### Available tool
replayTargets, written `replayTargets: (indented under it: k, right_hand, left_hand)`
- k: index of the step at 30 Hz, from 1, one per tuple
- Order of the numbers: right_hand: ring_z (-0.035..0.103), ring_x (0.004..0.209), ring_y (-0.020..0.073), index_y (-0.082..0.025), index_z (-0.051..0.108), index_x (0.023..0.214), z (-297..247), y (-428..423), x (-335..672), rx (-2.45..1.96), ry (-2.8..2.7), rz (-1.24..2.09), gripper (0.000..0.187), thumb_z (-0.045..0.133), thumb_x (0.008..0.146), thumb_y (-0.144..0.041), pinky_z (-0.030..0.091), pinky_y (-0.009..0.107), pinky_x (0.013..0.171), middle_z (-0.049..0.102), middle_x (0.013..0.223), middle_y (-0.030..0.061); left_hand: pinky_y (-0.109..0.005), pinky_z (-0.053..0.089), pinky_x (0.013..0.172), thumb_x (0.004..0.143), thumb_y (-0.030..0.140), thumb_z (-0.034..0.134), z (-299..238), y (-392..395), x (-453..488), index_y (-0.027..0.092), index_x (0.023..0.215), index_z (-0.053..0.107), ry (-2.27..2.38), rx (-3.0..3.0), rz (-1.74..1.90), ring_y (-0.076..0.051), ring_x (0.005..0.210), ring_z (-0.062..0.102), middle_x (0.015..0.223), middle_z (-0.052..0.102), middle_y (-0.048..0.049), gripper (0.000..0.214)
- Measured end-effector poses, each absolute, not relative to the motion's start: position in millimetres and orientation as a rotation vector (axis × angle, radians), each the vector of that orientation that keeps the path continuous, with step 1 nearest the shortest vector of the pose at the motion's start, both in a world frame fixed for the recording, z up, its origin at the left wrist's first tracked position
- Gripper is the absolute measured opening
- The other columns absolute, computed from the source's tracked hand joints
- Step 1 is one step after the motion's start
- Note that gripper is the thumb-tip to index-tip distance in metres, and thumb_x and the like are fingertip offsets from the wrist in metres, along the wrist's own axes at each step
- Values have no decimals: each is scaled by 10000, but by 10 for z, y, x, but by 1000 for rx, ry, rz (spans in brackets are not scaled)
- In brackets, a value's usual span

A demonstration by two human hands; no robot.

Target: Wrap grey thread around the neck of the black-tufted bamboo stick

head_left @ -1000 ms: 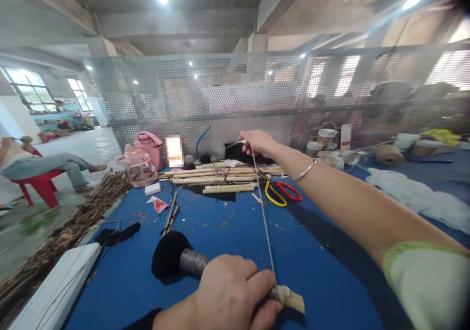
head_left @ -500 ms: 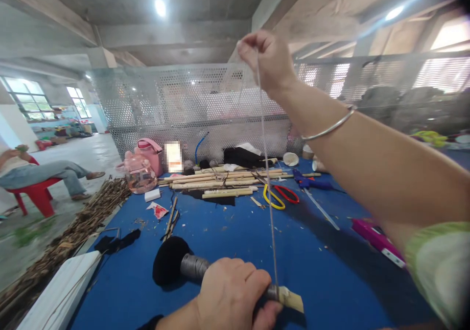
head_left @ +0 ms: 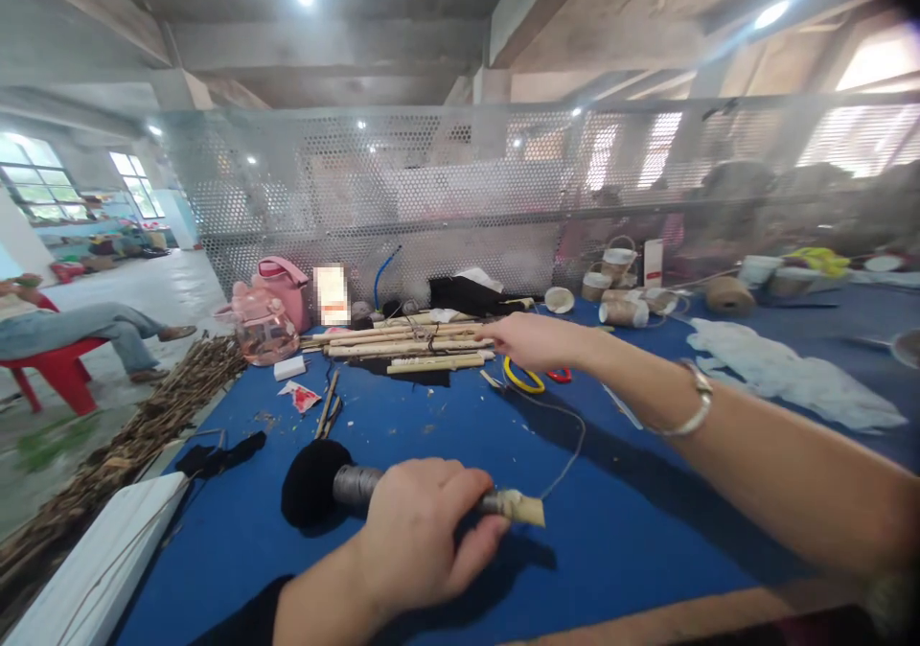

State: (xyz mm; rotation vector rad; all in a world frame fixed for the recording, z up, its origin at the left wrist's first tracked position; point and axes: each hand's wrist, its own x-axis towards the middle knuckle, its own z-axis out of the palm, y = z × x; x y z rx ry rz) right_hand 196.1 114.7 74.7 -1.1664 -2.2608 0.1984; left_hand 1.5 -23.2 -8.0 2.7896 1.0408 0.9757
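My left hand (head_left: pixel 424 531) is wrapped round a stick bound in grey yarn (head_left: pixel 357 485), held low over the blue table. A fuzzy black ball (head_left: pixel 316 486) forms its left end, and bare pale wood (head_left: pixel 530 511) pokes out on the right. From that end a loose grey strand (head_left: pixel 581 435) curves back beneath my right hand. Stretched forward, my right hand (head_left: pixel 536 341) has its fingers drawn together beside the pale sticks (head_left: pixel 402 345); what they pinch cannot be made out. It covers part of the scissors, whose yellow handle (head_left: pixel 523 378) and red handle (head_left: pixel 560 376) show below.
A pink clear bottle (head_left: pixel 265 330), a white adapter (head_left: pixel 289 368) and black cloth (head_left: pixel 467 294) are at the back. White foam (head_left: pixel 107 565) lies at the left edge. Twine spools (head_left: pixel 622 309) and a white plastic bag (head_left: pixel 783 373) are right. A seated person (head_left: pixel 86 315) is beyond the table.
My right hand has come down and forward from high up to the sticks and scissors. The strand, taut before, now hangs slack. My left hand keeps its hold, the stick slightly farther left in view.
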Motion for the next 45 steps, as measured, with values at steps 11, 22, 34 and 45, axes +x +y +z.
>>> replayTargets:
  k: [11, 22, 34, 45]
  right_hand:
    - [588, 640, 133, -165, 559, 896, -184, 491, 1692, -696, -1296, 1974, 271, 434, 849, -402, 477, 274, 641, 635, 759, 57]
    - [433, 600, 117, -181, 578, 776, -316, 380, 1706, -904, -1835, 1166, 229, 447, 839, -359, 370, 238, 567, 509, 661, -1]
    - [533, 591, 142, -187, 585, 744, -291, 216, 1747, -1049, -2518, 325, 296, 345, 900, -263, 334, 253, 560, 628, 684, 35]
    - [550, 651, 135, -224, 673, 863, -114, 424, 1963, -910, -2448, -29, 268, 429, 887, -333, 352, 243, 587, 627, 698, 46]
  left_hand:
    - [-274, 480, 732, 855, 338, 449, 89, 143, 11, 207, 1028, 605, 1380, 2567, 1036, -168, 850, 635, 967, 687, -29, 267]
    - [-257, 486, 730, 850, 373, 457, -94, 98, -69, 191, 1056, 583, 1428, 2691, 1064, -155, 817, 639, 918, 685, -40, 303]
    - [-252, 467, 712, 878, 401, 402, -198, 200, -111, 215, 1030, 595, 1565, 2696, 864, -155, 814, 622, 862, 660, -37, 308]
    - [-260, 415, 580, 858, 416, 384, -184, 122, -73, 228, 882, 618, 1439, 2749, 447, -167, 679, 614, 752, 649, -13, 302]
